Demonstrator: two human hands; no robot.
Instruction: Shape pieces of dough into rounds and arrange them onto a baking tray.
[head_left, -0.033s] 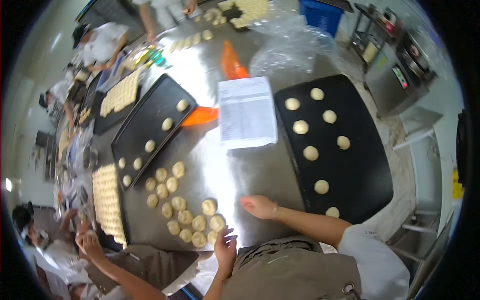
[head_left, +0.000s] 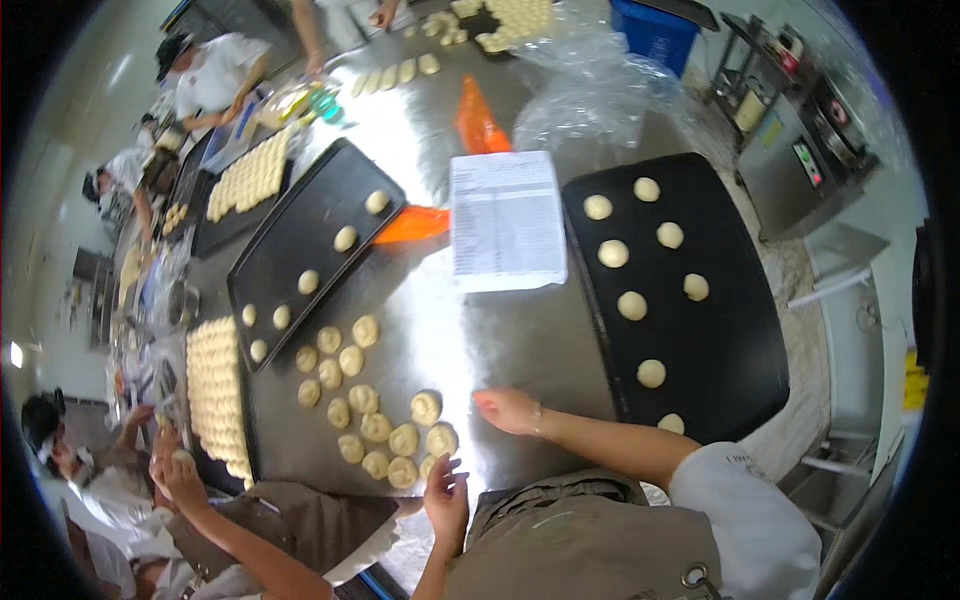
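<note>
On the steel table, a loose group of pale dough balls with swirled tops lies in front of me. My left hand is at the near table edge with its fingers apart, right beside the nearest dough ball; whether it touches it I cannot tell. A short way to its right, my right hand is low over the metal, back upward and fingers curled together. Whatever lies under that palm is hidden. Several smooth dough balls sit spaced out on a large black tray to the right.
A second black tray, holding several dough balls, lies at the left. Between the trays are a printed sheet and orange plastic pieces. Densely filled dough trays line the left side, where a co-worker's hands handle dough. Clear plastic lies behind.
The whole view has shifted slightly, so the table's things appear a little farther right. Both my hands have moved slightly left relative to the table, keeping nearly the same pose.
</note>
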